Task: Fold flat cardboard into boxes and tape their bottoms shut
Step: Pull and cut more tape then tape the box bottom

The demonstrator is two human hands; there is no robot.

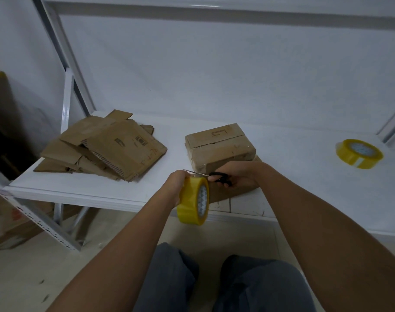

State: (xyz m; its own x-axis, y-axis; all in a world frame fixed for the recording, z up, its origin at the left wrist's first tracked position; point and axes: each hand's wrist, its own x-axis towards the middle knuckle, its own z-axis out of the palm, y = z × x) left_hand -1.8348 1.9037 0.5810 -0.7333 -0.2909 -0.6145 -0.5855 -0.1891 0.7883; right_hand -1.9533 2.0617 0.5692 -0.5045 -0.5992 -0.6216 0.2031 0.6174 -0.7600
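Box [220, 146] taped shut, hands [175, 185] holding tape roll [193, 199], scissors [221, 179]

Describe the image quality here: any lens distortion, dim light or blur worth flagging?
Head view: wide-angle bending bows the shelf frame and stretches the forearms; light is dim and bluish, with soft shadows; the left hand, tape roll and scissors stay readable, the left edge is blurred.

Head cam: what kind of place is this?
Likely a storeroom or packing area: a white metal shelving rack, a pile of flattened brown cardboard blanks beside a taped brown cardboard box, and a spare yellow tape roll.
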